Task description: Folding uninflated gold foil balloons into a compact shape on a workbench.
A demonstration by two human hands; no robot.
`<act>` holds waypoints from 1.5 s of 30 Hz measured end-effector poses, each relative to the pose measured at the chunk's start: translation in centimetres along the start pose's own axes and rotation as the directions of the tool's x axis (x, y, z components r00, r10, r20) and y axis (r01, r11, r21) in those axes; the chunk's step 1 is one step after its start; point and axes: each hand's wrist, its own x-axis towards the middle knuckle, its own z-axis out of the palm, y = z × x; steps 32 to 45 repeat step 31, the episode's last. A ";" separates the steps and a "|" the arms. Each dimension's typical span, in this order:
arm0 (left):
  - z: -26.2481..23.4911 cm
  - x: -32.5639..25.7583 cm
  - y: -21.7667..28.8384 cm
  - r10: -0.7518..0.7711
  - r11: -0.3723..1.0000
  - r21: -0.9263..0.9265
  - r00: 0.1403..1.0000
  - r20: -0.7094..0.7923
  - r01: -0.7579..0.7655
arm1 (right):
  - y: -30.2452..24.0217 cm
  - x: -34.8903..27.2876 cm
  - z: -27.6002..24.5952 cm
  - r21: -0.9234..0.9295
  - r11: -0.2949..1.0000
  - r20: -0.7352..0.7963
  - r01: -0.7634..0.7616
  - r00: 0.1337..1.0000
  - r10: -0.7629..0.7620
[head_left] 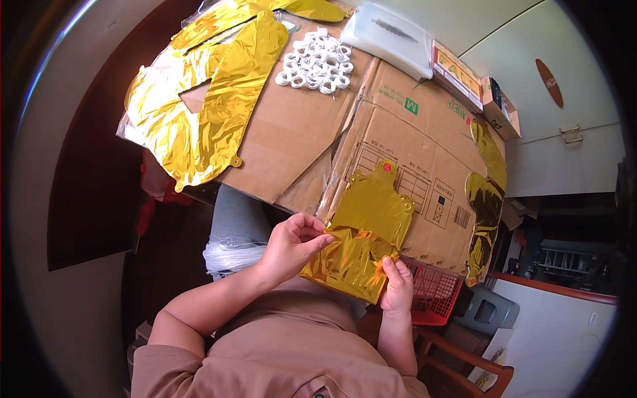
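Observation:
A flat gold foil balloon lies partly on the cardboard, its near part folded over and hanging past the near edge toward my lap. Small tabs with holes stick out along its far side, and a red dot marks the far tip. My left hand pinches the fold's left edge between thumb and fingers. At the right edge, my right hand is closed on the crumpled foil. More gold foil balloons lie flat at the far left and along the right edge of the cardboard.
Small white coils lie grouped on the cardboard. Behind them stands a translucent plastic package, with small boxes to its right. A bundle of white strands rests on my left thigh. A red basket is below at right.

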 end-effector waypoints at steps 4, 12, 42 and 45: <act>0.2 0.3 0.9 -0.066 0.998 0.009 0.998 0.019 0.066 | -0.4 -0.2 0.6 0.000 1.000 -0.012 -0.004 1.000 0.004; -0.4 -0.6 1.6 -0.153 0.987 0.052 0.987 0.047 0.150 | -0.1 -0.4 0.4 -0.022 1.000 -0.035 0.001 0.999 -0.002; -1.7 0.7 1.4 -0.323 0.941 0.176 0.919 0.225 0.288 | -0.9 -0.3 0.3 -0.055 0.998 0.017 -0.014 1.000 0.014; -1.7 0.7 1.4 -0.323 0.941 0.176 0.919 0.225 0.288 | -0.9 -0.3 0.3 -0.055 0.998 0.017 -0.014 1.000 0.014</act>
